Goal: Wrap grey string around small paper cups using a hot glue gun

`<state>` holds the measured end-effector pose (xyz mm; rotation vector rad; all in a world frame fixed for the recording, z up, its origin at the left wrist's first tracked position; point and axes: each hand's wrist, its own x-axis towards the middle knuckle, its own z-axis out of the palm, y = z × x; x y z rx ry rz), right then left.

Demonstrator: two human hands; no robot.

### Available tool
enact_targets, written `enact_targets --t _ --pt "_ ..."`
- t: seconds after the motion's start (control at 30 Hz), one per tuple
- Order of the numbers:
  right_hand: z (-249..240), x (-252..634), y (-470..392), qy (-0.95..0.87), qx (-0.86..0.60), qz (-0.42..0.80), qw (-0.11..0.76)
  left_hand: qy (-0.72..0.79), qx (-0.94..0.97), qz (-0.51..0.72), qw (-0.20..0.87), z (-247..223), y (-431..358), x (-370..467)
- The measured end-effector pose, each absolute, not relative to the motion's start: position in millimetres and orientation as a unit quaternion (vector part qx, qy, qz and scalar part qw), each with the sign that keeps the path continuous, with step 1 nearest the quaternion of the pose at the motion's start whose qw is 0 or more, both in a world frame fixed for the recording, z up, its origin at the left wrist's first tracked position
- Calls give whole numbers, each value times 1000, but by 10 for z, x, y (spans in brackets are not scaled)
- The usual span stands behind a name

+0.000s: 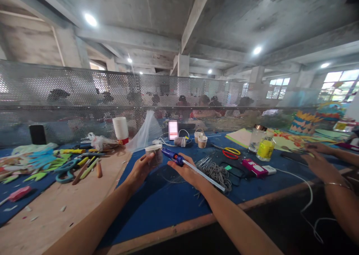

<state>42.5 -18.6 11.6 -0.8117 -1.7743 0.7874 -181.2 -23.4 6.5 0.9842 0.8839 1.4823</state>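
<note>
My left hand (pixel 139 171) is closed around a small paper cup (pixel 155 148) with a white rim, held above the blue tabletop (pixel 146 214). The lower part of the cup looks covered with something I cannot make out. In my right hand (pixel 188 174) is a blue glue gun (pixel 174 157), its nozzle pointing left at the cup's side, touching or very close. A long translucent glue stick (pixel 206 175) juts out of its back end. Beside my right wrist lies a tangled bundle of grey cord (pixel 218 174).
Scissors (pixel 67 169) and knives lie left, near stacked paper cups (pixel 120 128). A propped phone (pixel 173 129) and small handled cups (pixel 202 140) stand behind my hands. Red-yellow scissors (pixel 231 152) and a yellow bottle (pixel 266 146) are right. Another person's hands (pixel 322 167) work far right.
</note>
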Motion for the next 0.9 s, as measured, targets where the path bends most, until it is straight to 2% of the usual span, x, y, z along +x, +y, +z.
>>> enact_targets --t 0.4,0.63,0.9 --pt "79 404 -146 -699 -381 308 521 347 425 614 568 70 -244 -1822" --pt "114 454 -105 -697 -432 355 449 328 428 602 589 43 -262 -1855" --pt "65 443 -37 -679 -423 325 504 321 389 619 602 31 -227 -1874"
